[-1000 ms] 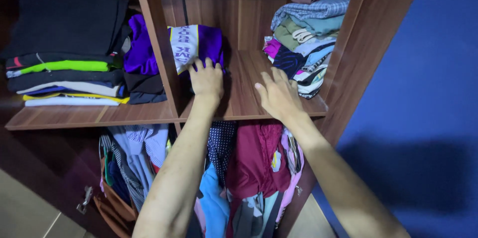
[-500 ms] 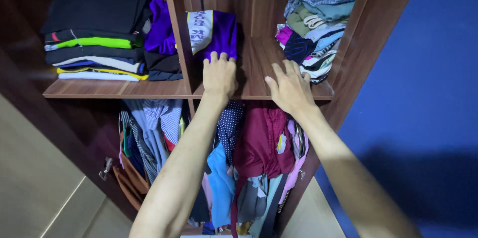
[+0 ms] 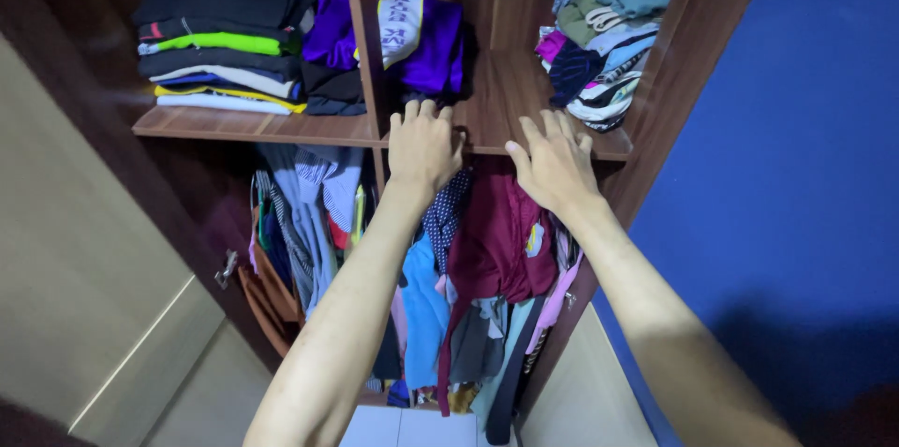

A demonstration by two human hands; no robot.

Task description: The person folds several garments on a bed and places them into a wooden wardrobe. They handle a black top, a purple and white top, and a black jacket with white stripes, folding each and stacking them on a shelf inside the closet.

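Both hands have drawn back toward the front edge of the shelf (image 3: 506, 101) since a second ago. The left hand (image 3: 423, 146), which then pressed against the purple garment (image 3: 426, 35), now lies at the shelf's front edge, fingers loosely spread and holding nothing, just short of the garment. The garment stands folded at the shelf's left end, against the upright divider (image 3: 367, 35). The right hand (image 3: 554, 166) rests flat on the front edge further right, fingers spread wide and empty, near the mixed clothes pile (image 3: 599, 44) at the right end. The view has also dropped, so more of the hanging clothes (image 3: 487, 260) below the shelf shows.

The shelf is brown wood in an open wardrobe. Left of the divider a second shelf carries a dark folded stack (image 3: 225, 35). A blue wall (image 3: 805, 175) stands to the right, a pale door (image 3: 84, 269) to the left.
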